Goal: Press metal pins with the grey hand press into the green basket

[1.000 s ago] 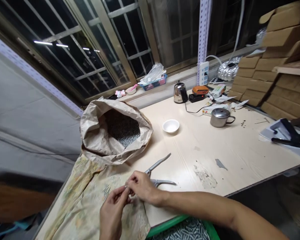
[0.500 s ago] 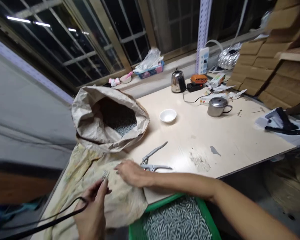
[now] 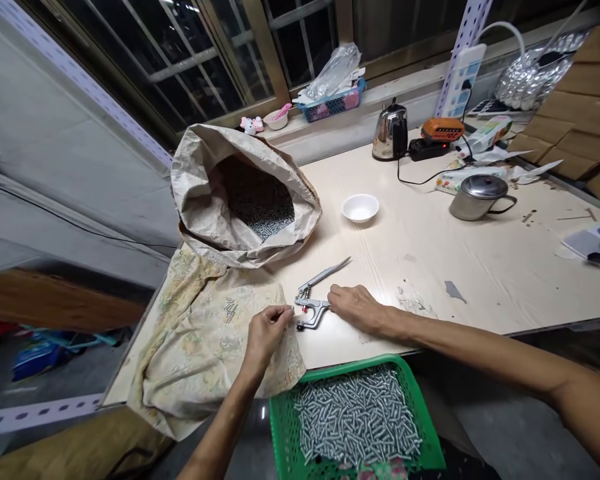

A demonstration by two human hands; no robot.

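My right hand (image 3: 357, 308) is closed round the lower handle of a pair of press pliers (image 3: 316, 312), whose jaws point left and whose upper handle stands spread apart. Close to the jaws, my left hand (image 3: 270, 333) pinches a small metal piece; just a bright tip shows at the fingertips. Left of it, a little pile of silvery screws (image 3: 229, 309) lies on a stained, patterned cloth (image 3: 195, 353). A green plastic basket (image 3: 276, 427) full of similar screws is below the table's front edge.
An open paper sack (image 3: 193, 193) with metal pieces inside stands behind the cloth. Farther back on the table (image 3: 420, 253) are a white bowl (image 3: 361, 209), a lidded metal mug (image 3: 475, 200), a kettle (image 3: 390, 132) and an orange battery (image 3: 443, 129) on a charger.
My right hand has moved right from the cloth onto the pliers' handle. My left hand has moved right towards the jaws. A small pile of screws now shows on the cloth; the view has shifted.
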